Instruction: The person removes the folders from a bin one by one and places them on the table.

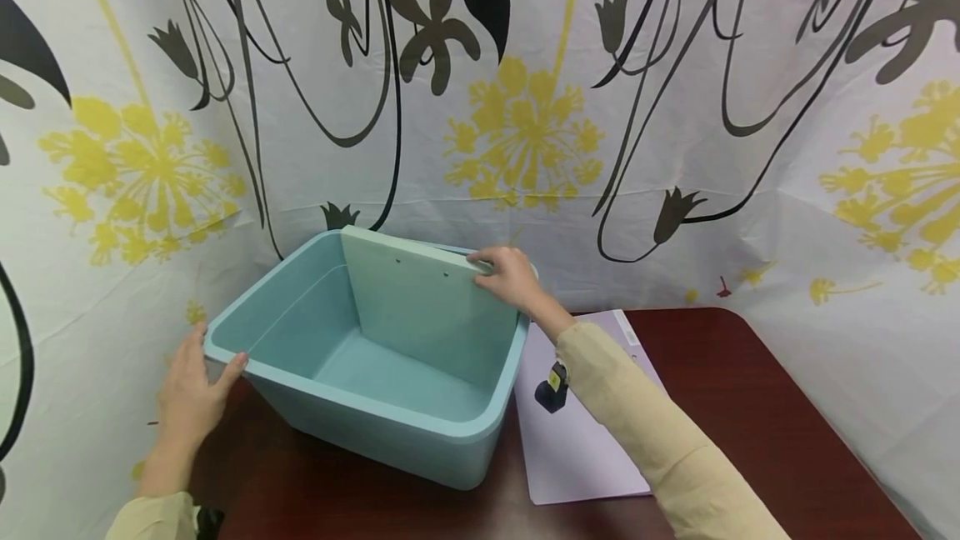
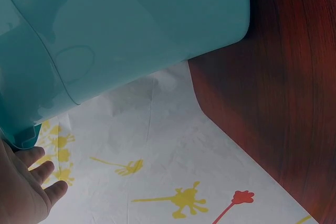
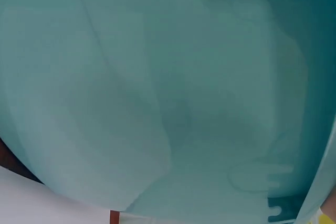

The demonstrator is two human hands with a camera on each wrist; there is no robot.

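Note:
A light blue plastic bin (image 1: 360,398) stands on the table in the head view. Inside it, a pale green folder (image 1: 427,307) is upright on its edge, leaning near the far wall. My right hand (image 1: 513,282) pinches the folder's top right corner at the bin's rim. At the bin's left front corner my left hand (image 1: 191,394) grips the rim, thumb on top and the other fingers outside. The left wrist view shows the bin's outer wall (image 2: 131,35) beside the left fingers (image 2: 55,190). Bluish bin wall (image 3: 210,77) fills most of the right wrist view.
A light purple folder (image 1: 577,457) lies flat on the dark red-brown table (image 1: 750,423), right of the bin and partly under my right forearm. Behind and to the left hangs a white cloth (image 1: 540,248) printed with flowers. A black wrist camera (image 1: 551,390) sits at my right cuff.

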